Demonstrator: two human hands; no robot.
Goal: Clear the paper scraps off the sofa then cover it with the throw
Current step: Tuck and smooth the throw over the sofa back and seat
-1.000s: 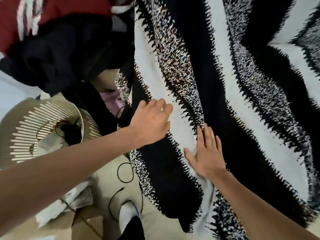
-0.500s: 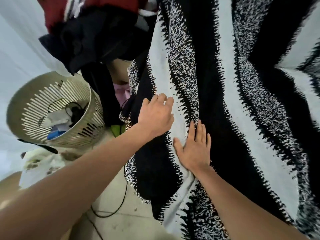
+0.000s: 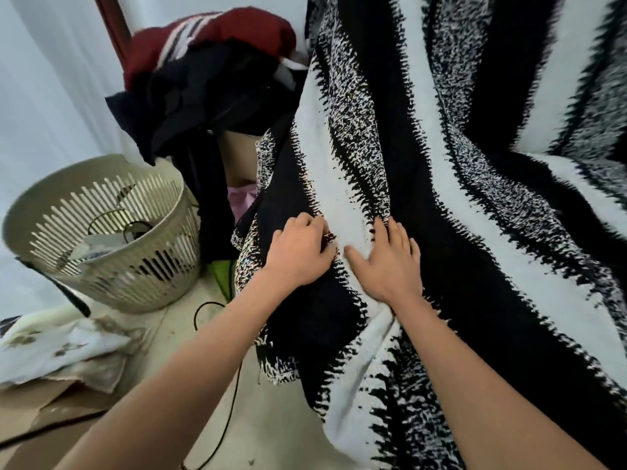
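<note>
The throw (image 3: 475,198) lies draped over the hidden sofa, with its stripes running down toward the floor. Its left edge is just left of the 2 hands. The right hand (image 3: 386,266) presses on it flat and open. The left hand (image 3: 298,256), nearer that edge, has bent fingers; whether it pinches the cloth I cannot tell.

The throw (image 3: 441,198) runs off the top, right and bottom edges, hiding whatever lies beneath; the left hand (image 3: 298,256) buries its fingertips in a fold; left of the throw, the basket (image 3: 142,283) holds an indistinct jumble.
</note>
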